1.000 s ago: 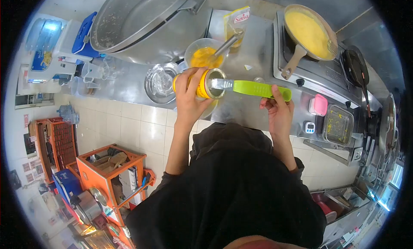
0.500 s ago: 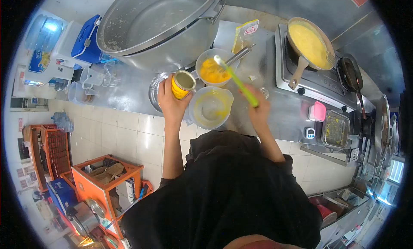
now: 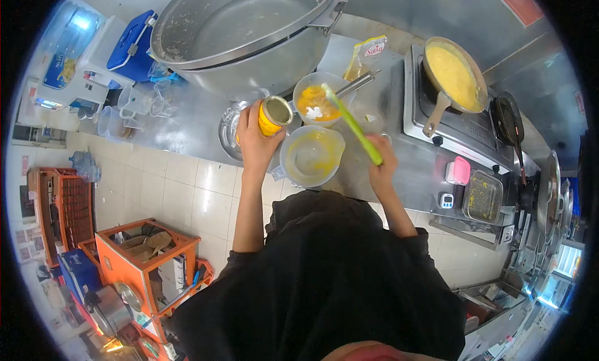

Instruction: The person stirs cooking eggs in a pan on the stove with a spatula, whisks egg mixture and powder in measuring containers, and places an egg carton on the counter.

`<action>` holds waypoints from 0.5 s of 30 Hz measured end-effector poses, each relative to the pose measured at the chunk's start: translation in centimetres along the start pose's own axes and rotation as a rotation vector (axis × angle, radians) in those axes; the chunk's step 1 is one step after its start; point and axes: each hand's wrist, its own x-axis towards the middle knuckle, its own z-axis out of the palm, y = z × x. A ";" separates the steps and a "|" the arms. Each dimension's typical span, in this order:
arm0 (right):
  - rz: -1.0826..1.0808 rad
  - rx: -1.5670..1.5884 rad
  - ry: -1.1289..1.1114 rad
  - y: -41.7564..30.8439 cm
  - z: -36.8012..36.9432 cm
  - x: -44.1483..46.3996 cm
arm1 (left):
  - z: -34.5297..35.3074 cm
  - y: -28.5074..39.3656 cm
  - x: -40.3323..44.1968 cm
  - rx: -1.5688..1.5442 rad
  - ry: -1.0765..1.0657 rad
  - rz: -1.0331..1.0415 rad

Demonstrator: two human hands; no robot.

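Note:
My left hand is wrapped round an opened yellow tin can, tilted so that its open top shows. My right hand grips the green handle of a spatula. The spatula's pale tip is over a clear bowl of yellow-orange mixture, where a white dollop lies on top. A whisk rests in that bowl with its handle up to the right. Nearer me stands a plastic pouring bowl with yellow residue inside.
A huge metal pot stands behind the bowls. On the right, a pan of yellow food sits on a gas stove. A yellow packet, a timer, a pink-lidded box and a glass dish are on the counter.
A white dollop now shows on the yellow mixture, where none showed before. The spatula has shifted slightly, its tip still over the bowl. The whole view has moved a little.

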 end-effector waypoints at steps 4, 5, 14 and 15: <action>0.307 0.605 0.209 -4.7 -2.6 3.1 | 0.3 0.7 0.6 0.044 -0.043 0.059; 0.304 0.681 0.181 -5.4 -3.2 3.7 | 0.3 0.9 0.8 0.045 -0.047 0.065; 0.010 0.321 -0.175 -7.2 -1.1 8.6 | 1.2 4.4 1.2 -0.063 -0.172 0.453; 0.009 0.322 -0.172 -6.8 -0.9 8.4 | 1.4 4.2 1.1 -0.069 -0.152 0.446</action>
